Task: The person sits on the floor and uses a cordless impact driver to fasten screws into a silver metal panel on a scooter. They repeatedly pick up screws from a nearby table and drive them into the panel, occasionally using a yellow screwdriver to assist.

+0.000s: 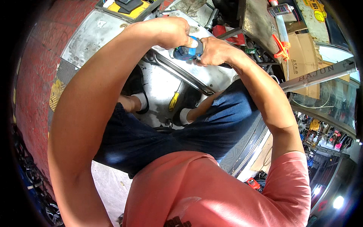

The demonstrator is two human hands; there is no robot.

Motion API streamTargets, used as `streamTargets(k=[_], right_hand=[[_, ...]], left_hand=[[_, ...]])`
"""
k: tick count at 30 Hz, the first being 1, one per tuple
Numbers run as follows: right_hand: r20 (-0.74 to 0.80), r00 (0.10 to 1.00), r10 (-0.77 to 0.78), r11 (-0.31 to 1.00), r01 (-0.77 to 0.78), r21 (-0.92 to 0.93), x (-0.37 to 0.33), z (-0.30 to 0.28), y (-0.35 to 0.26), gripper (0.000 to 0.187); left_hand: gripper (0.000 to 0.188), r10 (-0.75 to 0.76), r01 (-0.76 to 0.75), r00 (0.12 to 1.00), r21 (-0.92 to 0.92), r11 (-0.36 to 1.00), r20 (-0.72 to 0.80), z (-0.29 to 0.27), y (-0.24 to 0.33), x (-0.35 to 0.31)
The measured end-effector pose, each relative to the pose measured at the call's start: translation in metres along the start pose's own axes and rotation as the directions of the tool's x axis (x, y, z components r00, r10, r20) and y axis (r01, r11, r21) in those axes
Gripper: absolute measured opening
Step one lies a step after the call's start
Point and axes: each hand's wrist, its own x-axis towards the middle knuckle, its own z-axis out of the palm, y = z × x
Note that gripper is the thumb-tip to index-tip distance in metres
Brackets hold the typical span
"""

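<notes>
A blue and black power tool (pixel 185 53) is held over a pale metal panel (pixel 217 73) in front of my knees. My left hand (pixel 171 33) is closed at its far left side, with the thumb against the blue housing. My right hand (pixel 215 51) is wrapped round its dark right end. Both hands cover much of the tool, so its exact kind and its working end are hidden. A shiny metal trim strip (pixel 181 72) runs along the near edge of the panel.
Between my feet lies a yellow-handled screwdriver (pixel 174 101). A yellow tray (pixel 132 11) with dark pads is at the far left. A metal-topped bench (pixel 261 26) with a spray can (pixel 280 10) stands at the far right, near cardboard (pixel 302 56) and a metal bar (pixel 321 77).
</notes>
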Motion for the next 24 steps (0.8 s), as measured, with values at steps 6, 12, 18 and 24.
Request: streamTargets(k=[6, 12, 18, 24], right_hand=[[-0.023, 0.999, -0.022, 0.999, 0.021, -0.041, 0.003, 0.001, -0.001, 0.033], [-0.042, 0.999, -0.021, 0.999, 0.019, -0.043, 0.005, 0.007, 0.0, 0.032], [-0.044, 0.998, -0.049, 0.997, 0.047, -0.057, 0.004, 0.006, 0.001, 0.044], [-0.024, 1.0, -0.007, 0.996, 0.005, -0.09, 0.0, 0.001, -0.006, 0.047]], left_hand=[[0.049, -0.019, 0.026, 0.999, -0.17, 0.985, 0.042, 0.003, -0.009, -0.001], [0.051, 0.008, -0.009, 1.0, -0.075, 0.997, -0.015, 0.003, -0.007, -0.005], [0.053, 0.036, -0.039, 0.998, -0.05, 0.998, -0.043, 0.008, -0.009, -0.005], [0.052, 0.023, -0.025, 1.0, -0.093, 0.995, -0.019, 0.008, -0.01, -0.006]])
